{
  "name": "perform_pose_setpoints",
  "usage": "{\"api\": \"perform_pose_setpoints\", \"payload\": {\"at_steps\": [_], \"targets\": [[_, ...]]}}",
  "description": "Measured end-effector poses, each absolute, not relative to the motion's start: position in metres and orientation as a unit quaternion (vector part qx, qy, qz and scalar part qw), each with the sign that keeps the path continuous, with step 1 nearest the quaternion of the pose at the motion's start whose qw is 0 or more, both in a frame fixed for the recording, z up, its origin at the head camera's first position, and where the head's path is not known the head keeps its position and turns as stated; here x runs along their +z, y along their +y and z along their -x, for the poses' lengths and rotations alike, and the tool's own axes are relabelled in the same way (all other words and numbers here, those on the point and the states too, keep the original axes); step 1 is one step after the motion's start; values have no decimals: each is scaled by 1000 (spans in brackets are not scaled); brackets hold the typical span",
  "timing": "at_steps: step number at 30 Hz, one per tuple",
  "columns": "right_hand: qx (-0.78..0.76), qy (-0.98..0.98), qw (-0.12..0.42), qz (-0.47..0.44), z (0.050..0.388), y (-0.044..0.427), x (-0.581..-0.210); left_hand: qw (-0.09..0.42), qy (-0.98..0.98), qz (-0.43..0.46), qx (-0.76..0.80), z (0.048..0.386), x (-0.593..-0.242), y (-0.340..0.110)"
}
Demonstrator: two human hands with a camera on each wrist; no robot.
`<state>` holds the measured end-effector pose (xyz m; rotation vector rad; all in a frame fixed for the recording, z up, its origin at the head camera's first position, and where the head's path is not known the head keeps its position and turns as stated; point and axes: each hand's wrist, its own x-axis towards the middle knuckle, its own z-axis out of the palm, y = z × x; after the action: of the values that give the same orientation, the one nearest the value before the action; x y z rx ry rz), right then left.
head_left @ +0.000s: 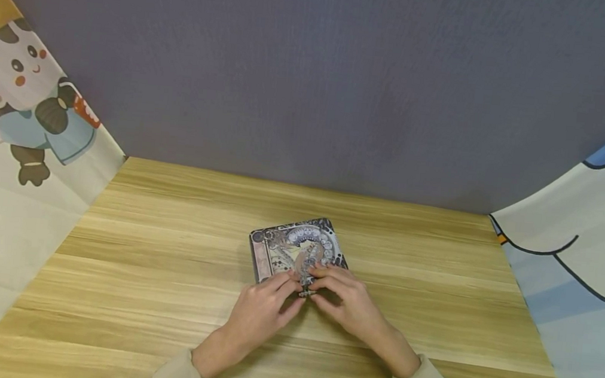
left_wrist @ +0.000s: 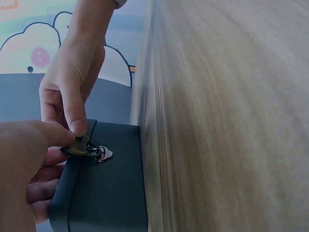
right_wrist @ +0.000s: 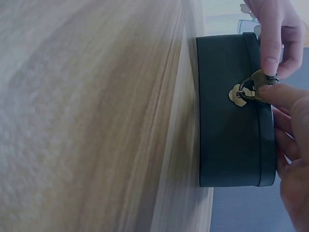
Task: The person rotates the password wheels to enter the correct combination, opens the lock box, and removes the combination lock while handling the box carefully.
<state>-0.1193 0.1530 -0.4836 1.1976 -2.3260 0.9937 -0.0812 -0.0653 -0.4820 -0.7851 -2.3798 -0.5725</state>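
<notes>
A dark box (right_wrist: 227, 135) with a patterned lid (head_left: 297, 245) rests on the wooden table. On its front, a metal plate (right_wrist: 236, 95) carries a bronze-coloured padlock (right_wrist: 259, 86), whose shackle hooks through the fitting and whose body is tipped up toward the lid edge. My left hand (head_left: 259, 308) pinches the padlock from the left, thumb on its body. From the other side my right hand (head_left: 352, 301) pinches it too, its other fingers resting against the lid. Fingertips partly cover the padlock; whether a key is among them, I cannot tell.
The wooden table (head_left: 165, 273) extends around the box on all sides. A dark grey panel (head_left: 312, 82) stands behind it. Cloths with cartoon prints hang at the left (head_left: 35, 99) and right (head_left: 588, 256).
</notes>
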Motion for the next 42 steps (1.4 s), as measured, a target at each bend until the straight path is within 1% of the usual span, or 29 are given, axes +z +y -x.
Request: {"api": "perform_pose_setpoints", "payload": {"at_steps": [5,21,31,42], "targets": [[352,-821,164,-419,119,153,-484,280,-890,291,-212,81,-483,-65],[348,-813,183,-430,120,152,-483,280,-891,291,-208,81,-482,-65],[352,-823,159,-417,119,153,-483,281,-891,288,-208,81,-483,-65],[351,-813,180,-429,119,153,-484,285,-888,293,-210,81,-483,-65]]}}
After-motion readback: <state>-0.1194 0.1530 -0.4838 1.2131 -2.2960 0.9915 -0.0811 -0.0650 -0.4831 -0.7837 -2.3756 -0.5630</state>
